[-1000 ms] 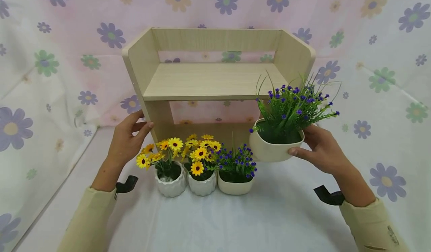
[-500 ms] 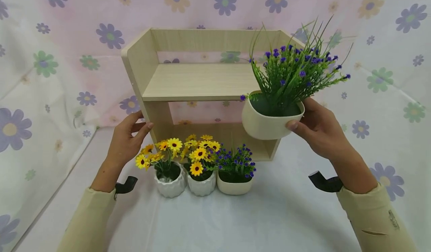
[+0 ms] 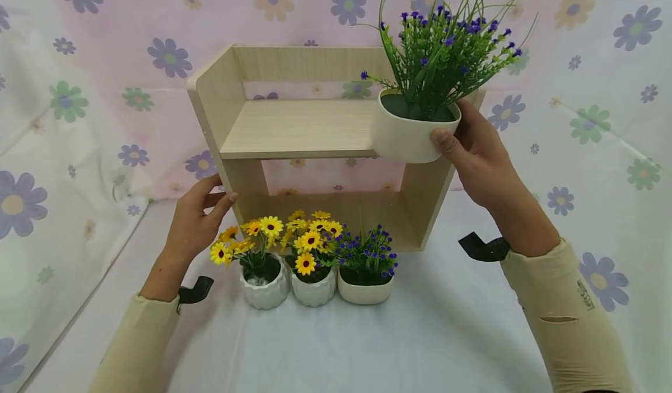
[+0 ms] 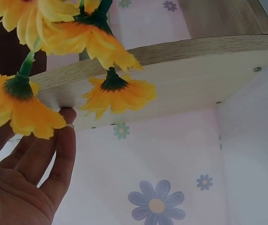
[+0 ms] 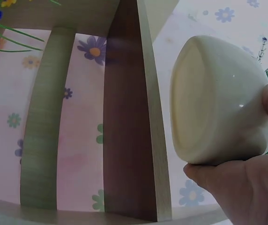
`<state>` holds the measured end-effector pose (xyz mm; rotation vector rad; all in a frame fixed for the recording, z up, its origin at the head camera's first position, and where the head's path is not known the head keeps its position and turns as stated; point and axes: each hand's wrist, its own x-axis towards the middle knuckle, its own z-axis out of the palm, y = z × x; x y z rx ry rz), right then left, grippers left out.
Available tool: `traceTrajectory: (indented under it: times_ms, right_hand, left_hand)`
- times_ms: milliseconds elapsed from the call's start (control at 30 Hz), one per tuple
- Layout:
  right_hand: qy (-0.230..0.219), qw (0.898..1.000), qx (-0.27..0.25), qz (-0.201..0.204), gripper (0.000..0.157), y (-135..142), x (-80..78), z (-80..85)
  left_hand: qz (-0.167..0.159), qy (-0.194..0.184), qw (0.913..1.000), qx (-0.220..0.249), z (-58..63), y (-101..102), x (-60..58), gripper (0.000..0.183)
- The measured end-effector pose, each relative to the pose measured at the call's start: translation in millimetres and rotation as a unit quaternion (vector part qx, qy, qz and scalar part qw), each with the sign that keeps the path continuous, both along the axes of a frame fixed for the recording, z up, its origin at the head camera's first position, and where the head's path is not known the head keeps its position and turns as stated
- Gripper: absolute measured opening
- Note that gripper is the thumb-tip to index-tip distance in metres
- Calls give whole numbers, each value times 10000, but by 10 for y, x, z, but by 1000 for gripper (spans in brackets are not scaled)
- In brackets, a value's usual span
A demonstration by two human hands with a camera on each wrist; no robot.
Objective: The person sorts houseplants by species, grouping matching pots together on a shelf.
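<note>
My right hand (image 3: 480, 154) holds a cream oval pot (image 3: 412, 139) by its right side, thumb on the front wall. Green grass and small purple flowers (image 3: 446, 55) fill it. The pot overlaps the right part of the upper board of a two-tier wooden shelf (image 3: 299, 126). In the right wrist view the pot's underside (image 5: 195, 101) shows beside the shelf's side panel (image 5: 155, 112). At the left, my left hand (image 3: 196, 218) grips the shelf's side panel, thumb at its front edge. Fingers (image 4: 67, 136) touch that panel in the left wrist view, partly behind yellow flowers (image 4: 117, 93).
Before the shelf stand two white pots of yellow flowers, a left one (image 3: 265, 288) and a middle one (image 3: 314, 291). Next to them is a smaller cream pot (image 3: 366, 291) with purple flowers. A white cloth (image 3: 315, 352) covers the table; a flowered curtain (image 3: 131, 66) hangs behind.
My right hand has raised the cream pot from beside the lower tier to the upper board's height, lately moving it left too. The left hand stays on the shelf's side.
</note>
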<state>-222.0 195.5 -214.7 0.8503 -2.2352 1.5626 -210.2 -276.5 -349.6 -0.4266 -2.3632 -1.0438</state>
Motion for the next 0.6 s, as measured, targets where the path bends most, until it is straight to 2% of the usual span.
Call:
traceTrajectory:
  times_ms: [167,467,600]
  right_hand:
    - [-434,9986,74,-291,61,-82,-111,64]
    - [-896,9941,-82,-613,69,-193,-363,114]
    - [-982,9926,-108,-704,66,-211,-453,120]
  left_hand:
    - [21,7,10000,-62,-6,-4,-9,55]
    - [9,9,10000,-32,-10,-6,-10,55]
    - [30,-29,10000,-39,-6,2,-4,55]
